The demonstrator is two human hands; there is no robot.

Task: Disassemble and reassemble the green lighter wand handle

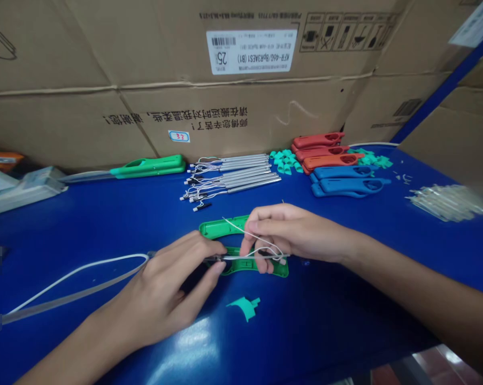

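Observation:
A green plastic handle shell (221, 227) lies open on the blue table (105, 224) in front of me. My left hand (173, 289) is closed on a thin metal tube (241, 257) that lies across the shell, with a white wire (84, 269) trailing off to the left. My right hand (281, 232) pinches the thin white wire ends (261, 247) looped over the shell's right part. A small teal trigger piece (245, 306) rests on the table just in front of my hands.
Behind my hands lie a row of metal tubes with wires (233, 176), a finished green lighter (145, 167), a teal pile of small parts (285, 160), red handle shells (325, 149) and blue handle shells (345, 179). Clear plastic pieces (445, 200) sit right. Cardboard boxes (225, 80) wall the back.

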